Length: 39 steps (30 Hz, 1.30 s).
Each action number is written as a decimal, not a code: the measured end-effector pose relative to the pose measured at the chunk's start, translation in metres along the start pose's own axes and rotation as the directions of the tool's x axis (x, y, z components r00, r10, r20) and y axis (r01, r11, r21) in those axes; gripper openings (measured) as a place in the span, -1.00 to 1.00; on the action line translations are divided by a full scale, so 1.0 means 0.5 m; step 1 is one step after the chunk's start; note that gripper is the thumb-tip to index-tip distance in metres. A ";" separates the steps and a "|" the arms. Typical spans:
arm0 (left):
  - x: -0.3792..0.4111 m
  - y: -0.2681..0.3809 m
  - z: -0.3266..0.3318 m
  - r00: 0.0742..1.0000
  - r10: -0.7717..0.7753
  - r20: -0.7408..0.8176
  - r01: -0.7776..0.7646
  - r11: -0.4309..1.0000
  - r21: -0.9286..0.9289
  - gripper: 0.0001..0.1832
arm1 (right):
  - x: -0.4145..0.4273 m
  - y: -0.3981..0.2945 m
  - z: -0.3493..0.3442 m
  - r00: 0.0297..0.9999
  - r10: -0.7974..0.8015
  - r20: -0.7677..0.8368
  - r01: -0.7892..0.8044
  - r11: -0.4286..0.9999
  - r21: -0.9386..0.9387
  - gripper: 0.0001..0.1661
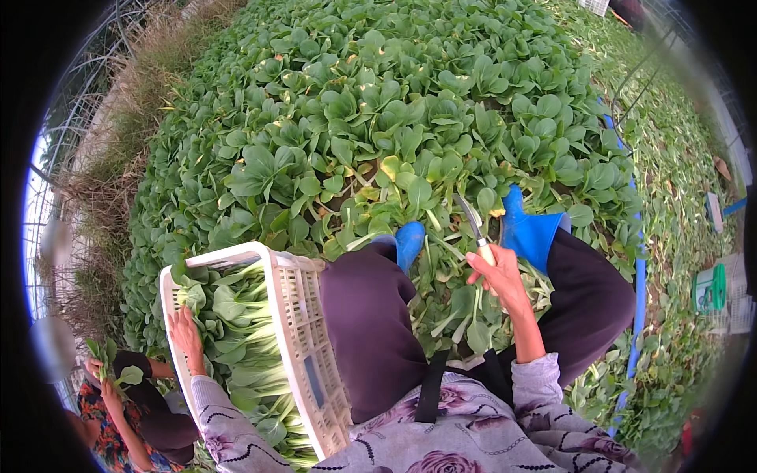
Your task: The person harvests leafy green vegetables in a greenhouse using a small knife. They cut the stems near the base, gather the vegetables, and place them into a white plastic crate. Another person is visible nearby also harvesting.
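Note:
My right hand grips the pale handle of a small sickle, its curved blade pointing away from me above the plants. To my left stands a white plastic crate, packed with rows of bok choy whose pale stems face my leg. Inside its far left corner, my left hand touches the greens along the wall, fingers stretched toward a leafy head of bok choy. Whether those fingers close on that plant is unclear. Cut stalks and loose leaves lie between my legs.
Standing bok choy spreads ahead, reaching my blue boots. A blue hose runs along the right, beside leaf-strewn ground. Further right are a green bucket and a pale crate. Another person holds greens at lower left.

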<state>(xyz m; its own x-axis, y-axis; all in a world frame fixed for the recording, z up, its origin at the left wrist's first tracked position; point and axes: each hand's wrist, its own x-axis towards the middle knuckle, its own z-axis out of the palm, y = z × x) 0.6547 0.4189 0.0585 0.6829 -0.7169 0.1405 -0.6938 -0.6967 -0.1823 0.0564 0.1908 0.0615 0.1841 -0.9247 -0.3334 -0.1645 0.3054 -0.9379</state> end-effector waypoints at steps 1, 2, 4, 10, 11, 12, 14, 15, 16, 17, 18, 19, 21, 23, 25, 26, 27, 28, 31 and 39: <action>0.007 0.001 -0.063 0.987 0.011 -0.161 -0.025 0.996 -0.084 -0.61 | -0.022 -0.024 -0.007 1.000 -0.018 0.002 0.018 0.998 0.066 -0.65; 0.005 -0.010 -0.115 0.950 0.012 -0.312 -0.063 0.986 -0.154 -0.64 | -0.042 -0.039 -0.013 0.997 -0.054 -0.051 0.060 0.990 0.126 -0.66; -0.040 0.106 -0.234 0.900 0.031 -0.434 -0.251 0.852 -0.459 -0.72 | -0.073 -0.079 -0.044 0.976 -0.130 -0.177 0.167 0.962 0.216 -0.68; -0.242 0.470 -0.188 0.840 0.535 0.089 -0.328 0.631 -0.703 -0.80 | -0.080 -0.277 -0.115 0.732 -0.413 -0.542 0.632 0.709 0.313 -0.69; -0.258 0.493 -0.095 0.743 0.642 0.188 -0.382 0.638 -0.668 -0.81 | -0.065 -0.313 -0.126 0.685 -0.461 -0.564 0.675 0.694 0.251 -0.65; -0.264 0.505 -0.075 0.646 0.695 0.314 -0.433 0.674 -0.599 -0.81 | -0.041 -0.345 -0.142 0.646 -0.507 -0.570 0.712 0.669 0.212 -0.61; -0.270 0.548 -0.054 0.577 0.687 0.441 -0.436 0.716 -0.545 -0.82 | 0.018 -0.408 -0.187 0.573 -0.629 -0.526 0.795 0.584 0.167 -0.54; -0.270 0.595 -0.024 0.546 0.690 0.476 -0.436 0.719 -0.541 -0.82 | 0.056 -0.432 -0.207 0.545 -0.651 -0.529 0.810 0.572 0.131 -0.52; -0.267 0.634 -0.002 0.538 0.685 0.491 -0.425 0.723 -0.544 -0.83 | 0.106 -0.445 -0.215 0.553 -0.674 -0.490 0.800 0.593 0.089 -0.51; -0.253 0.674 0.016 0.544 0.679 0.494 -0.415 0.729 -0.545 -0.83 | 0.155 -0.448 -0.221 0.563 -0.693 -0.450 0.791 0.610 0.050 -0.51; -0.240 0.717 0.031 0.555 0.670 0.493 -0.397 0.734 -0.551 -0.83 | 0.194 -0.442 -0.217 0.599 -0.724 -0.343 0.764 0.645 -0.028 -0.51; -0.220 0.760 0.044 0.582 0.653 0.484 -0.376 0.744 -0.553 -0.84 | 0.239 -0.433 -0.212 0.635 -0.737 -0.232 0.737 0.668 -0.105 -0.52; -0.217 0.916 0.133 0.597 0.666 0.447 -0.317 0.708 -0.631 -0.84 | 0.352 -0.373 -0.217 0.765 -0.625 -0.154 0.556 0.762 -0.332 -0.51; -0.139 0.943 0.150 0.725 0.550 0.414 -0.270 0.781 -0.564 -0.85 | 0.492 -0.338 -0.185 0.790 -0.613 -0.026 0.592 0.772 -0.230 -0.50; -0.103 1.018 0.207 0.799 0.496 0.339 -0.255 0.790 -0.557 -0.85 | 0.635 -0.322 -0.181 0.778 -0.625 0.063 0.608 0.723 -0.327 -0.50; -0.102 1.065 0.249 0.797 0.521 0.306 -0.289 0.773 -0.565 -0.86 | 0.719 -0.296 -0.207 0.788 -0.606 0.106 0.594 0.705 -0.387 -0.49; -0.114 1.089 0.287 0.796 0.549 0.255 -0.336 0.751 -0.569 -0.86 | 0.786 -0.267 -0.220 0.801 -0.580 0.149 0.578 0.686 -0.441 -0.49; -0.119 1.097 0.324 0.786 0.601 0.147 -0.424 0.696 -0.579 -0.86 | 0.851 -0.240 -0.230 0.824 -0.556 0.108 0.534 0.700 -0.474 -0.49; -0.159 1.065 0.401 0.737 0.674 0.060 -0.550 0.648 -0.527 -0.87 | 0.994 -0.176 -0.223 0.878 -0.475 0.055 0.473 0.843 -0.257 -0.59; -0.149 1.057 0.410 0.637 0.697 0.328 -0.614 0.717 -0.332 -0.96 | 1.165 -0.201 -0.105 0.905 -0.379 0.194 0.415 0.886 -0.207 -0.56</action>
<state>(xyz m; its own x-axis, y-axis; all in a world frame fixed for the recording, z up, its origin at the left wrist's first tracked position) 0.2841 0.1094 -0.2479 0.0262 -0.9338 -0.3569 -0.9920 -0.0683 0.1057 0.1291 -0.3905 -0.0333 0.4170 -0.9082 0.0349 -0.2703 -0.1606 -0.9493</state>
